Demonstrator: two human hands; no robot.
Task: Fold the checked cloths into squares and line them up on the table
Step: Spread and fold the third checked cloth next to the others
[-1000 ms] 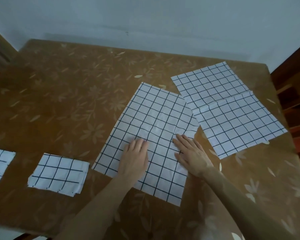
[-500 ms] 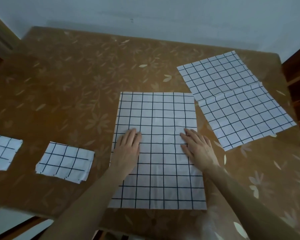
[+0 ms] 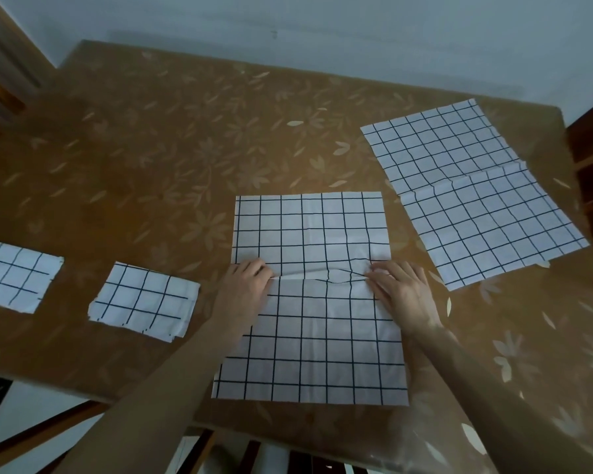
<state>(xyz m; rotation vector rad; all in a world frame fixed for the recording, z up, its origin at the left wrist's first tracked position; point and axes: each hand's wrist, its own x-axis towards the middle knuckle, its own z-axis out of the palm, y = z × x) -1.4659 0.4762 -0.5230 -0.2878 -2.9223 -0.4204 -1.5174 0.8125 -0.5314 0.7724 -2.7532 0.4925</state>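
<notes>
Table (image 3: 172,159): brown covering printed with pale leaves and flowers, glossy; it fills most of the frame, and its near corners run out at the bottom and right edges.
Spread cloths (image 3: 473,193): white fabric with a thin dark grid, lying flat at the right of the frame. A creased seam crosses the middle; whether this is one sheet or two overlapping cannot be told.
Centre cloth (image 3: 308,340): the same checked fabric, a tall rectangle at bottom centre, rumpled into a ridge across its middle, where both hands meet it.
Folded square (image 3: 144,301): small layered checked packet, left of centre, frayed lower edge.
Second folded square (image 3: 14,275): same kind, at the far left, cut off by the frame edge.
Left hand (image 3: 245,285): fingertips curled, pinching the centre cloth at its left edge on the ridge.
Right hand (image 3: 403,290): fingers bent, gripping the gathered fabric at the right edge; the fingertips are partly hidden in the wrinkles.
</notes>
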